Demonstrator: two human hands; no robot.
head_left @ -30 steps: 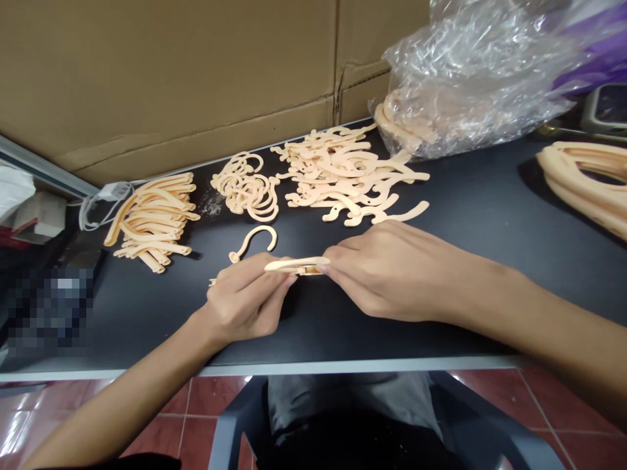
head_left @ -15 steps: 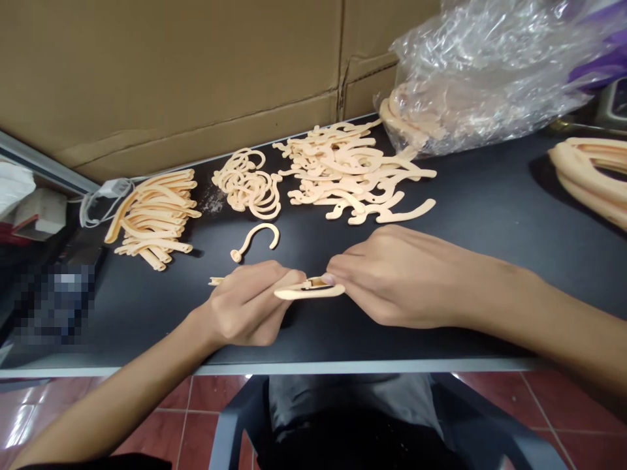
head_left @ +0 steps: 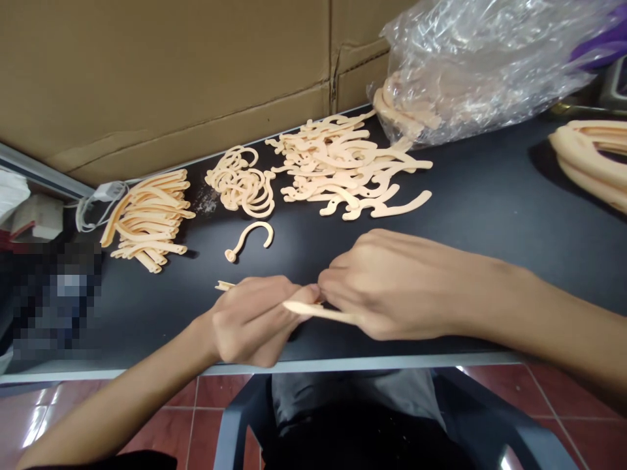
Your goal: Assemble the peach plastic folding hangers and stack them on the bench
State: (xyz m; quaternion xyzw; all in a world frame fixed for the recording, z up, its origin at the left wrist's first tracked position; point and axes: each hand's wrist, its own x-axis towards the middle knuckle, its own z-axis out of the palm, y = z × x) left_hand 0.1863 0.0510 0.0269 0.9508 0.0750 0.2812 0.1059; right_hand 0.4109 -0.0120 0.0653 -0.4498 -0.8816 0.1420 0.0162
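My left hand (head_left: 249,320) and my right hand (head_left: 386,281) meet near the front edge of the black table (head_left: 490,215), both closed on one flat peach plastic piece (head_left: 318,312). One end of the piece pokes out past my left hand at its far side. A single peach hook (head_left: 247,238) lies just beyond my left hand. Farther back lie a pile of curved strips (head_left: 149,219), a small heap of hooks (head_left: 242,183) and a wide heap of wavy flat pieces (head_left: 343,166).
A clear plastic bag (head_left: 470,65) with more peach parts sits at the back right. Large peach loops (head_left: 592,156) lie at the right edge. Cardboard boxes (head_left: 171,72) wall off the back. A white cable (head_left: 95,199) lies at the left. A chair and red floor tiles show below.
Both hands have drawn the peach piece closer to the table's front edge and tilted it. The piles have not moved.
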